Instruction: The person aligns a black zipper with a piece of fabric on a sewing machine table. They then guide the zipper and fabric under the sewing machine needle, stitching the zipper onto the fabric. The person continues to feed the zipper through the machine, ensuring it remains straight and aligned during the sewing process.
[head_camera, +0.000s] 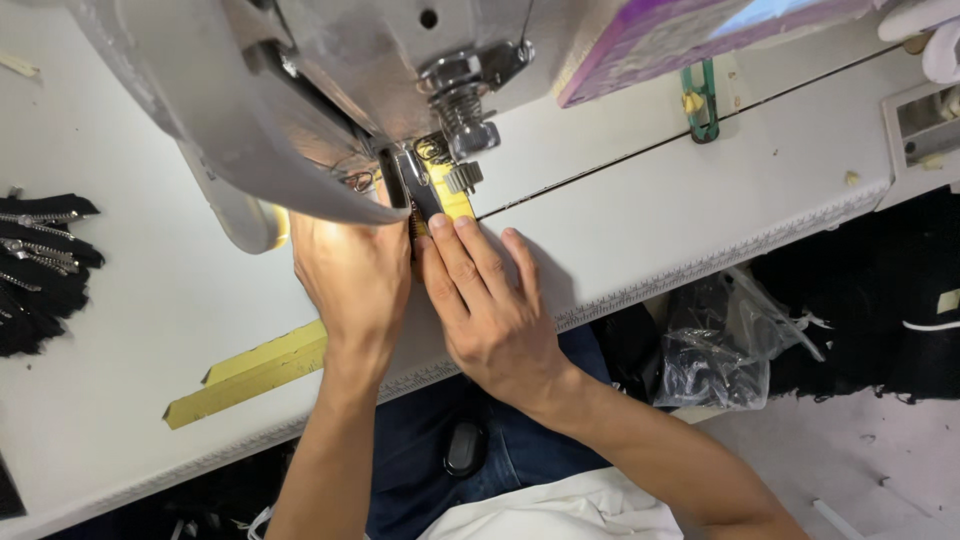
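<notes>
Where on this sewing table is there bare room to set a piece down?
Bare white table lies right of the right hand, up to the green clip. More lies between the black zipper pile and the left hand. It is crowded under the machine head.

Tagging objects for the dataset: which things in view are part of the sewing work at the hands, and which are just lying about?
In use:
left hand
right hand
yellow strip under the presser foot
sewing machine

Lying about:
black zippers at the table's left edge
yellow tape strip on the table
green clip
clear plastic bag on the floor
</notes>
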